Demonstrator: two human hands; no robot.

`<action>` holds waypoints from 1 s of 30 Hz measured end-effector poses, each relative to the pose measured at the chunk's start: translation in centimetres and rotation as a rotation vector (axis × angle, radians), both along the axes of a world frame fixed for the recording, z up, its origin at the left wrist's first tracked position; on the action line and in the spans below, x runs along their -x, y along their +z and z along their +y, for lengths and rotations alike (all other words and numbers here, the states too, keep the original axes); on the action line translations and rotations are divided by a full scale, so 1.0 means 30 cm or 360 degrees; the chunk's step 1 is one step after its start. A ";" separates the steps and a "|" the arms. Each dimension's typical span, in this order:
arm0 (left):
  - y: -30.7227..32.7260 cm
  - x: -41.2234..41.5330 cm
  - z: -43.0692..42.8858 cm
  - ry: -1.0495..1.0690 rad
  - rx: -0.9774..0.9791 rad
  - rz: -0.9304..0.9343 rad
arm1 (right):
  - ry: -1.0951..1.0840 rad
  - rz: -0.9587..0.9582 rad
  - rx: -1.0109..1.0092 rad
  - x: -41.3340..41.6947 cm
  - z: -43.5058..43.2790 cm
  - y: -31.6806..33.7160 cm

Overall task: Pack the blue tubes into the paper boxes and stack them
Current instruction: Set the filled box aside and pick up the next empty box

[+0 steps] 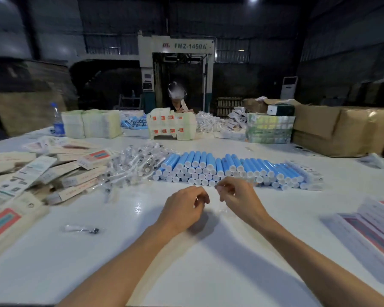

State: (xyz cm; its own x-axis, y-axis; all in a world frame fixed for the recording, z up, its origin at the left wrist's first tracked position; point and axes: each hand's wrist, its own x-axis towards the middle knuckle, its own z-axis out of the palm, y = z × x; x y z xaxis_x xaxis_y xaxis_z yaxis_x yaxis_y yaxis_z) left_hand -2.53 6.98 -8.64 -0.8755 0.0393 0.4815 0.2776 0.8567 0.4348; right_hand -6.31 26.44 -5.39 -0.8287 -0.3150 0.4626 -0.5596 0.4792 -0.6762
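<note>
A long pile of blue tubes with white caps lies across the middle of the white table, caps facing me. Just in front of it my left hand and my right hand hover close together with curled fingers. Between their fingertips they pinch a small clear plastic packet, which is hard to make out. Printed paper boxes lie in a loose heap at the left. More flat paper boxes lie fanned at the right edge.
A heap of clear plastic packets sits left of the tubes, and one loose packet lies nearer me. At the far side are stacked packed boxes, a water bottle, brown cartons and another person.
</note>
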 end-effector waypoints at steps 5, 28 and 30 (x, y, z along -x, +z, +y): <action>0.052 0.018 -0.084 0.0315 0.0012 -0.0062 | 0.0283 -0.0359 0.0241 0.079 -0.153 -0.119; 0.250 0.338 -1.024 0.1453 0.0966 -0.0733 | 0.0596 -0.0608 0.0281 0.140 -0.186 -0.187; 0.279 0.310 -0.998 0.1510 0.0937 -0.0607 | 0.0587 -0.0588 0.0285 0.138 -0.184 -0.187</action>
State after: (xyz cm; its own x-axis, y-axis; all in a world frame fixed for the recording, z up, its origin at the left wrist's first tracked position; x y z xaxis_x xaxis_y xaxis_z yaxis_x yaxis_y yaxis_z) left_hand -11.82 -22.94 -0.28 -0.7574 -0.5760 0.3074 -0.6406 0.7466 -0.1795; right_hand -10.46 20.93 -10.98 -0.7955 -0.5586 0.2347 -0.3786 0.1558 -0.9123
